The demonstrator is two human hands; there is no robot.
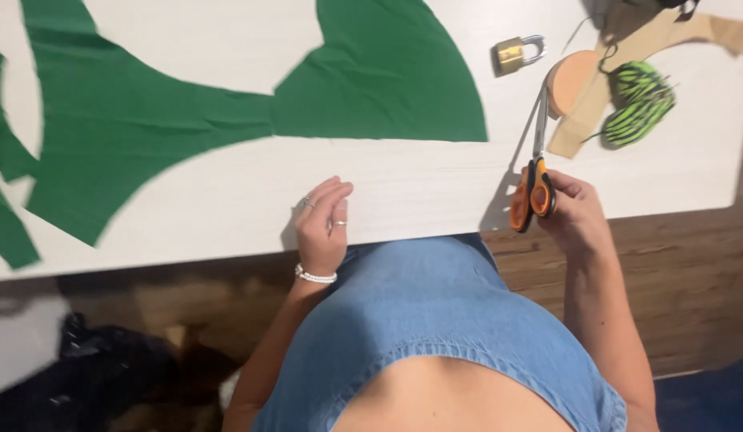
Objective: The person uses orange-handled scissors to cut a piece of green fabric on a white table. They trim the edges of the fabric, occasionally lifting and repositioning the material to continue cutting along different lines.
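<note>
— While the person is standing at the edge of the pale table (227, 208), what is the right hand (575, 212) doing?

— It is gripping a pair of scissors (535, 172) by the orange and black handles, fingers curled through the loops. The blades are lying closed and pointing away from the body, the tips reaching up beside a round peach-coloured pincushion (570, 80).

— And the left hand (323, 228)?

— It is resting at the near rim of the table, fingers loosely bent, holding nothing. It is wearing rings and a white bead bracelet at the wrist.

— Where is the cloth lying?

— The green fabric (227, 96) is spreading flat across the far and left part of the table, cut into curved shapes, well apart from both hands. More green pieces are sitting at the far left edge.

— Anything else near the scissors?

— A brass padlock (514, 54) is lying just beyond the fabric's right end, a brown paper pattern piece (627, 64) is lying under the pincushion, and a green and black striped bundle (639, 104) is sitting on it.
</note>
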